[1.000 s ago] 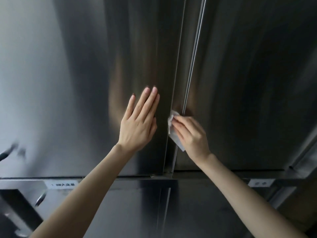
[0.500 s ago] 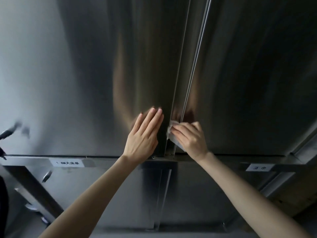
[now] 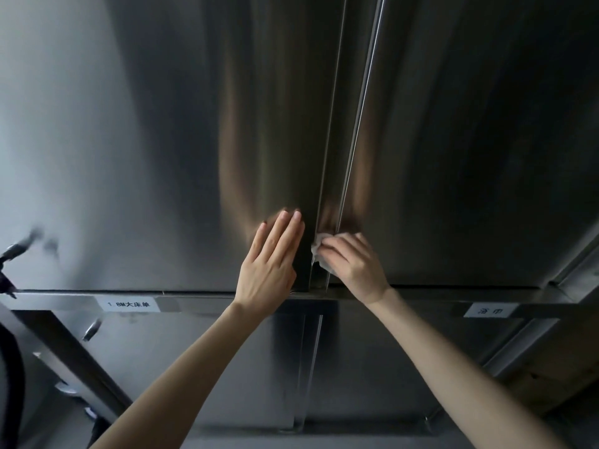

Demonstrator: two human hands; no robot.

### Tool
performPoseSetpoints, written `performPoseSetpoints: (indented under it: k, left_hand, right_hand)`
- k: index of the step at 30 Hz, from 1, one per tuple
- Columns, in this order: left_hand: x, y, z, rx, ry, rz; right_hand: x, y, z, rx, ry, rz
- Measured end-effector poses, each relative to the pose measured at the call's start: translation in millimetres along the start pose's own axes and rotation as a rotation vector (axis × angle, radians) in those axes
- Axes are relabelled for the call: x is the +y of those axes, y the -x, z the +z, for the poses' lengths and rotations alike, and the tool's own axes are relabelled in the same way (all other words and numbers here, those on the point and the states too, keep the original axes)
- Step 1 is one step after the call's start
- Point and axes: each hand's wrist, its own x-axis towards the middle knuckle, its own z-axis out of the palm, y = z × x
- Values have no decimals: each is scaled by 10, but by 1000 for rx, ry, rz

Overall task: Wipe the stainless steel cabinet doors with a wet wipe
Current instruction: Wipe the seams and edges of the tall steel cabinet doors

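Two tall stainless steel cabinet doors fill the view, the left door (image 3: pixel 146 140) and the right door (image 3: pixel 470 140), meeting at a vertical seam (image 3: pixel 327 189). My left hand (image 3: pixel 269 267) lies flat on the left door near its lower right corner, fingers together and straight. My right hand (image 3: pixel 353 265) presses a crumpled white wet wipe (image 3: pixel 319 246) against the seam edge of the right door, just above the doors' bottom edge. Most of the wipe is hidden under my fingers.
A horizontal steel rail (image 3: pixel 201 301) runs under the doors, with a white label (image 3: pixel 133 304) at the left and another label (image 3: pixel 489 310) at the right. Lower cabinet panels (image 3: pixel 259 367) lie beneath. A dark lever handle (image 3: pixel 16 251) sticks out at the far left.
Both hands have slid down the doors toward the bottom edge, the right hand carrying the wipe down along the seam. The view has tilted, showing more of the lower cabinet.
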Motion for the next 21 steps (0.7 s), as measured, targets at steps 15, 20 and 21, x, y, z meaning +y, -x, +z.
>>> performPoseSetpoints:
  k: [15, 20, 21]
  left_hand:
    - [68, -194, -348, 44, 38, -107]
    - [314, -564, -435, 174, 97, -241]
    - [342, -597, -425, 181, 96, -248]
  right_hand:
    - [29, 149, -157, 220, -202, 230]
    - [-23, 144, -89, 213, -270, 457]
    - [-53, 137, -63, 228, -313, 505]
